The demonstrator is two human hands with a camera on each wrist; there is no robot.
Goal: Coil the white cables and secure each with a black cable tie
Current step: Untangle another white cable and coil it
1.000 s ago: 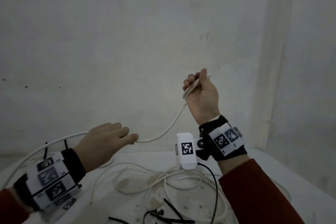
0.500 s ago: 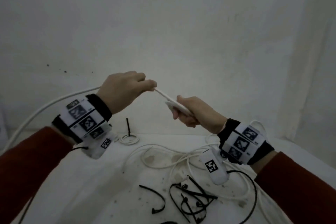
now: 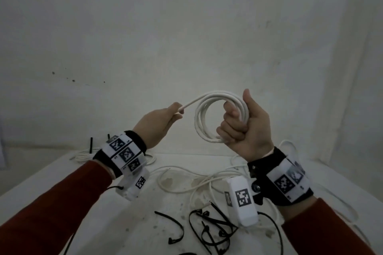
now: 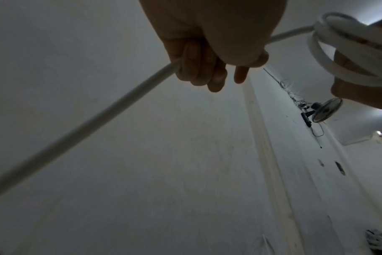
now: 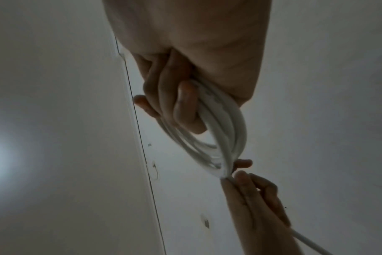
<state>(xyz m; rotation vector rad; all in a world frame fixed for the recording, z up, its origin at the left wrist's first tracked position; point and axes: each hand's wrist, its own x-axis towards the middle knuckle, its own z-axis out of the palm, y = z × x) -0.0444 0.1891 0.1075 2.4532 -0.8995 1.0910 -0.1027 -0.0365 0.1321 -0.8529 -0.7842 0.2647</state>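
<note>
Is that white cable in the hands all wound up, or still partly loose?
Partly loose. The right hand grips several loops of the white cable, but a straight length still runs out through the left hand.

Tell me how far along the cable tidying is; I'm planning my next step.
Done: at least one small coil with a black tie lies on the table's far left. In hand: the right hand grips a multi-loop coil, and the left hand feeds its tail. Left: tying this coil, then the loose white cables; spare ties wait in front.
</note>
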